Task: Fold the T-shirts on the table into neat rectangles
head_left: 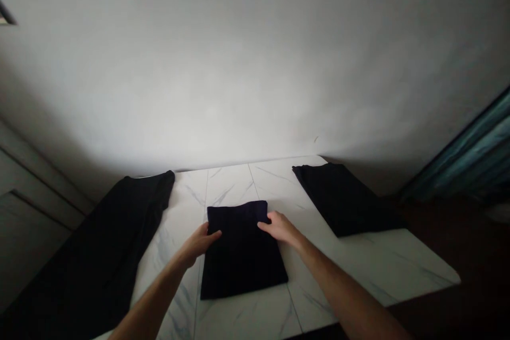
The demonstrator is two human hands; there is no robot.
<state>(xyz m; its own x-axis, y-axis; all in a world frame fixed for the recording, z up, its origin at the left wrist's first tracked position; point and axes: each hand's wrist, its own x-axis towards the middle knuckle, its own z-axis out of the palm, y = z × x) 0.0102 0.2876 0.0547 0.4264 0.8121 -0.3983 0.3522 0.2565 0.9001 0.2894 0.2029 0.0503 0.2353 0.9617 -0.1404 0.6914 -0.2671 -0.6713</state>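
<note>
A dark, nearly black folded garment (244, 255) lies in a neat rectangle at the middle of the table, its far edge slightly bluish. On its left side edge sits my left hand (201, 241), thumb on top and fingers tucked out of sight at the side. My right hand (279, 226) grips the opposite edge near the far corner, its thumb also over the cloth. The kind of garment cannot be made out in this dim light.
The white marble-patterned table (231, 186) stands against a grey wall (239, 90). Another black garment (95, 244) is spread along the left side and hangs past the front. A folded black garment (346, 199) lies at the right. Teal curtains (478, 154) hang far right.
</note>
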